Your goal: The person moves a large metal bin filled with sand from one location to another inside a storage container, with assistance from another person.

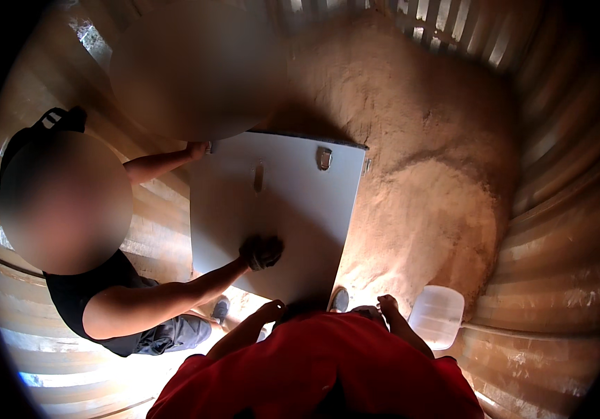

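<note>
A large pale grey panel point(293, 209) with a slot and a small rectangular opening stands in front of me. My left hand point(270, 310) is closed, close by the panel's near edge; whether it touches the edge I cannot tell. My right hand point(388, 306) hangs curled to the right of the panel, with nothing visible in it, near a whitish translucent plastic container point(438, 318). A co-worker at the left presses a dark-gloved hand point(262, 252) against the panel's face. That person's bare hand point(198, 149) grips its far left corner.
Sloping brown loose material point(439, 216) is heaped to the right and beyond the panel. Ribbed metal walls point(558, 237) curve around the space. The co-worker point(111, 293) stands close on my left. A thin rod or cable point(516, 334) runs along the right wall.
</note>
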`<state>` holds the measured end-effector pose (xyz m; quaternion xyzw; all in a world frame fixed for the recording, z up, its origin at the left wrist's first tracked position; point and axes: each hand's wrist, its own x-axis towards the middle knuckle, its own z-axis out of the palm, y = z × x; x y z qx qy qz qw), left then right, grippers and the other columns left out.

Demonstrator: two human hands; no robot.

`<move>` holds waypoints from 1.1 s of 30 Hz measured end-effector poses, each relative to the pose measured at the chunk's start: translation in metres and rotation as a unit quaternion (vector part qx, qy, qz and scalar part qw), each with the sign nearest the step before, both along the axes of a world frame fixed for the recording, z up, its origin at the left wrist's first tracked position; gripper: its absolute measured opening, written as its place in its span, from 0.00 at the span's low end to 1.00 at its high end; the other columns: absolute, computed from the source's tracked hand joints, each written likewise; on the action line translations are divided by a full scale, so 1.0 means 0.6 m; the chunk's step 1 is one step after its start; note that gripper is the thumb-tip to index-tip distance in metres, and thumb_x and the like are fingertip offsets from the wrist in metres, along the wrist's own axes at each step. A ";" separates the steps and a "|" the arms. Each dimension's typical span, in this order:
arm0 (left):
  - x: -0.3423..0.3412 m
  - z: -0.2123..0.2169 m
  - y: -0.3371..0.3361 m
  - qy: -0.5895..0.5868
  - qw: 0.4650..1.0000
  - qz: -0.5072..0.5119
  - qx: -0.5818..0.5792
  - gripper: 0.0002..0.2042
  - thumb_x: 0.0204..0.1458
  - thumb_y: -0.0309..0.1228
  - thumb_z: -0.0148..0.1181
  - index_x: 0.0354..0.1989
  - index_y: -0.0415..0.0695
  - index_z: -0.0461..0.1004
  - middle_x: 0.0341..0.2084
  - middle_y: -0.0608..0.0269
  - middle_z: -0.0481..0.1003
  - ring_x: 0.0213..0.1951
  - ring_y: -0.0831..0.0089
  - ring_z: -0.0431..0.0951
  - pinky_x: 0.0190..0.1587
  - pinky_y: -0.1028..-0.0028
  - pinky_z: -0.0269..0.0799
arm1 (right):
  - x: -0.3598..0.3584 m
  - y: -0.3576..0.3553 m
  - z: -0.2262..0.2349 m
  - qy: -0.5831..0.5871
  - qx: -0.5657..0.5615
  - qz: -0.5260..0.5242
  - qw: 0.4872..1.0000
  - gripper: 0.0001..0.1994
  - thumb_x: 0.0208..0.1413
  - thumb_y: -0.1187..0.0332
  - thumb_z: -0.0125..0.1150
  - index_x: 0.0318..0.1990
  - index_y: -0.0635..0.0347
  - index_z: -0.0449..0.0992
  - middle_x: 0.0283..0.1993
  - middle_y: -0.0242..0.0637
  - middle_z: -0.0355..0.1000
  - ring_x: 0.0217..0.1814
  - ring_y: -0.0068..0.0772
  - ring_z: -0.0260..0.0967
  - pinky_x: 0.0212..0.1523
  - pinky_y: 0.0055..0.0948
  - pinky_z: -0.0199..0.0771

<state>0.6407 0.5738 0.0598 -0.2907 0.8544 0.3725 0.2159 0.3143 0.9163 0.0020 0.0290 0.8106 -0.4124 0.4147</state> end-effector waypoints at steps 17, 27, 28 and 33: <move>0.023 0.005 0.012 0.007 0.999 0.025 -0.038 0.23 0.52 0.48 0.51 0.46 0.41 0.71 0.35 0.52 0.78 0.40 0.61 0.77 0.44 0.67 0.72 | 0.014 -0.014 0.045 -0.005 -0.007 -0.017 1.000 0.14 0.51 0.62 0.56 0.40 0.63 0.73 0.27 0.38 0.73 0.23 0.30 0.68 0.23 0.31 0.69; 0.046 0.054 0.038 -0.048 0.998 0.050 -0.011 0.27 0.55 0.53 0.39 0.40 0.40 0.73 0.34 0.44 0.76 0.39 0.52 0.76 0.46 0.58 0.70 | 0.000 0.021 -0.087 0.189 0.035 0.349 0.917 0.12 0.51 0.61 0.52 0.35 0.61 0.73 0.21 0.38 0.70 0.24 0.36 0.70 0.21 0.39 0.69; 0.040 0.061 0.028 -0.006 0.999 0.038 -0.034 0.26 0.55 0.52 0.39 0.40 0.39 0.73 0.33 0.43 0.76 0.38 0.51 0.76 0.44 0.58 0.71 | 0.014 0.015 -0.074 0.052 -0.102 0.038 0.993 0.13 0.51 0.62 0.52 0.37 0.63 0.73 0.23 0.38 0.70 0.23 0.33 0.69 0.21 0.34 0.68; 0.012 0.133 0.064 -0.008 0.988 0.156 0.017 0.26 0.53 0.52 0.45 0.43 0.39 0.74 0.35 0.45 0.76 0.39 0.54 0.77 0.45 0.61 0.71 | 0.056 0.031 0.037 -0.112 -0.023 -0.065 0.991 0.10 0.52 0.63 0.53 0.36 0.58 0.69 0.21 0.32 0.66 0.16 0.23 0.60 0.14 0.25 0.59</move>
